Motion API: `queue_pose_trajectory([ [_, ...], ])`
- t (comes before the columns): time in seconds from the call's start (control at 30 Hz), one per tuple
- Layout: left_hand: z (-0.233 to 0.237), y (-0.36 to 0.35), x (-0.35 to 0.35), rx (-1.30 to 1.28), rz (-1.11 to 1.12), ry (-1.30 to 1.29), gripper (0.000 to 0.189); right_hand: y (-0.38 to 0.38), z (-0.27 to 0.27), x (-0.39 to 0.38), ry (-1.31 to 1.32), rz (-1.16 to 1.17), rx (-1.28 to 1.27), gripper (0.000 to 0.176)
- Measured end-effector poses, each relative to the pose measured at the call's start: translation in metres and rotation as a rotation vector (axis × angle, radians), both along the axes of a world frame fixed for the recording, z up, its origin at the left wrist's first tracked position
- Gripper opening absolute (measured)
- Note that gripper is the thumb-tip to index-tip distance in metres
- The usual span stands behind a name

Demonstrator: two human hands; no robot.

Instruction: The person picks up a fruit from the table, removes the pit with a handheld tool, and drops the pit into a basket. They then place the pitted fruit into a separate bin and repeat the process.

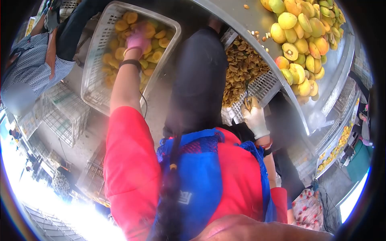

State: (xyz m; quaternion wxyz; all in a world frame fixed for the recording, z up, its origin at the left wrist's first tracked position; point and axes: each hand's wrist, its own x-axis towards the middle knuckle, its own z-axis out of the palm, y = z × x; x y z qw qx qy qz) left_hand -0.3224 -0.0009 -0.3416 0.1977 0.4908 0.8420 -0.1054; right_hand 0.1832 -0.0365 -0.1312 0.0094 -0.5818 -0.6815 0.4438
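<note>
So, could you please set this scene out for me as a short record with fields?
Left hand: pink-gloved, blurred, among halved yellow-orange fruit inside a white slatted plastic crate; grip unclear
Right hand: white-gloved, near a heap of small brown pieces; what it holds is unclear
Work surface: grey metal tabletop bearing a pile of yellow, orange and greenish fruit
Clothing: red long-sleeved top, blue cloth apron

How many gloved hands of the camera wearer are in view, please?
2: the left hand, inside the white crate among yellow fruit halves; the right hand, near the brown pieces.
</note>
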Motion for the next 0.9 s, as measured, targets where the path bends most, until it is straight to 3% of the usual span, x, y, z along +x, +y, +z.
queue_pose_trajectory([
  [0.07, -0.009, 0.007, -0.001, -0.061, -0.045, 0.014, 0.087, -0.001, -0.004, 0.0, 0.002, 0.003, 0.021, 0.027],
  [0.17, -0.022, 0.007, -0.005, -0.021, -0.068, 0.033, 0.086, -0.003, -0.007, 0.005, -0.011, 0.194, 0.16, 0.027],
  [0.27, -0.02, 0.014, -0.001, -0.001, -0.023, 0.023, 0.086, 0.001, 0.005, -0.008, -0.044, -0.024, -0.049, 0.029],
  [0.33, 0.019, 0.018, 0.013, -0.008, 0.019, -0.035, 0.086, 0.001, 0.005, -0.008, -0.06, -0.02, -0.064, 0.028],
  [0.43, 0.03, 0.012, 0.019, -0.022, 0.046, -0.045, 0.089, -0.001, 0.005, -0.012, -0.028, -0.022, -0.028, 0.028],
  [0.57, 0.053, 0.002, 0.037, 0.252, 0.235, -0.153, 0.087, 0.001, 0.014, -0.013, 0.014, -0.013, 0.066, 0.026],
  [0.67, 0.119, -0.008, 0.063, 0.579, 0.243, -0.371, 0.082, 0.009, 0.036, -0.022, 0.112, -0.118, -0.004, 0.023],
  [0.77, 0.216, -0.019, 0.106, 0.75, 0.047, -0.472, 0.085, 0.017, 0.046, -0.031, 0.432, -0.257, -0.086, 0.02],
  [0.83, 0.273, -0.027, 0.141, 0.834, -0.08, -0.536, 0.087, 0.026, 0.062, -0.049, 0.822, -0.313, -0.257, 0.02],
  [0.9, 0.301, -0.035, 0.177, 0.882, -0.215, -0.587, 0.09, 0.031, 0.097, -0.073, 0.86, -0.256, -0.155, 0.022],
])
